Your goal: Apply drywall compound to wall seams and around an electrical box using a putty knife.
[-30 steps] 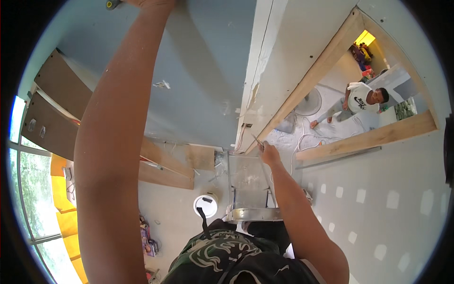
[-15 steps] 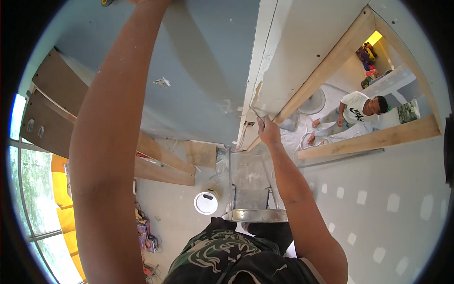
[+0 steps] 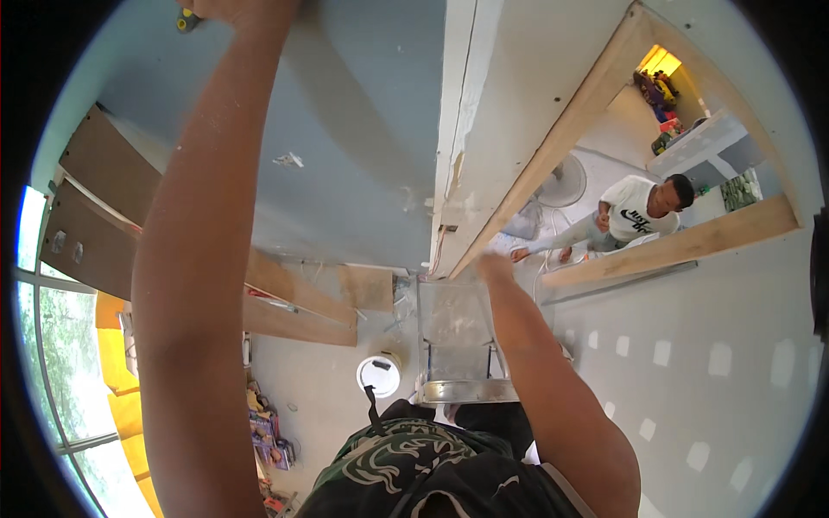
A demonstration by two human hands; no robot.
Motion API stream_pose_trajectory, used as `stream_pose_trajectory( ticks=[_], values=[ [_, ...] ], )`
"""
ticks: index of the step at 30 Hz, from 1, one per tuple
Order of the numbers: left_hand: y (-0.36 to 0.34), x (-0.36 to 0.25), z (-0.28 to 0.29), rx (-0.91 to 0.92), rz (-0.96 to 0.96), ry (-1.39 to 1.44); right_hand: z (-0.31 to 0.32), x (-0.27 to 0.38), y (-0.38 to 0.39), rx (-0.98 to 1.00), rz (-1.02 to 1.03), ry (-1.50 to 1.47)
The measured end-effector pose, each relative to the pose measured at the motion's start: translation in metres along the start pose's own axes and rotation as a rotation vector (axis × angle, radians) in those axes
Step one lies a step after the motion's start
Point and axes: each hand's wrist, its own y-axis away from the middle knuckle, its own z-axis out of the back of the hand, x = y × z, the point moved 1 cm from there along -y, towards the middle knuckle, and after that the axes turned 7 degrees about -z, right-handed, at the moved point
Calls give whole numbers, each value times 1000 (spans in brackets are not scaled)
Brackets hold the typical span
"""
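Note:
My left arm stretches up along the blue-grey wall panel (image 3: pixel 363 129). At the top edge my left hand (image 3: pixel 226 7), partly cut off, is closed around a tool with a yellow-and-black handle (image 3: pixel 186 19); its working end is out of view. My right hand (image 3: pixel 495 268) is smeared by motion, beside the wooden frame of the wall opening. I cannot make out its fingers or anything in them. Closest to it is the white board edge (image 3: pixel 462 194), with a cracked, patchy seam and a small rectangular cutout (image 3: pixel 447 229) near its lower end.
Below me stands a metal ladder (image 3: pixel 471 391). A white bucket (image 3: pixel 378 375) sits on the floor to its left. Through the wood-framed opening (image 3: pixel 673 255) a person (image 3: pixel 643 207) in a white shirt sits. Brown boards (image 3: pixel 91 224) stand at the left, near windows.
My right hand has come down and away from the board edge, where it pinched a thin tool. My left hand shifted slightly, showing more of the yellow-and-black handle. The seated person leans differently.

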Motion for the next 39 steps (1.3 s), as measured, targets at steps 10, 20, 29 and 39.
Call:
stream_pose_trajectory(
  ticks=[10, 20, 29, 39],
  values=[
    [-10, -12, 12, 17, -8, -70, -27, 10, 43, -62, 91, -518],
    [-3, 4, -10, -34, 126, -22, 21, 21, 195, -229, 215, -706],
    [-7, 4, -9, -9, 78, -69, 44, 36, 210, -465, 204, -915],
    [-8, -15, -11, -54, 107, -43, 68, 69, 189, -743, 302, -965]
  ],
)
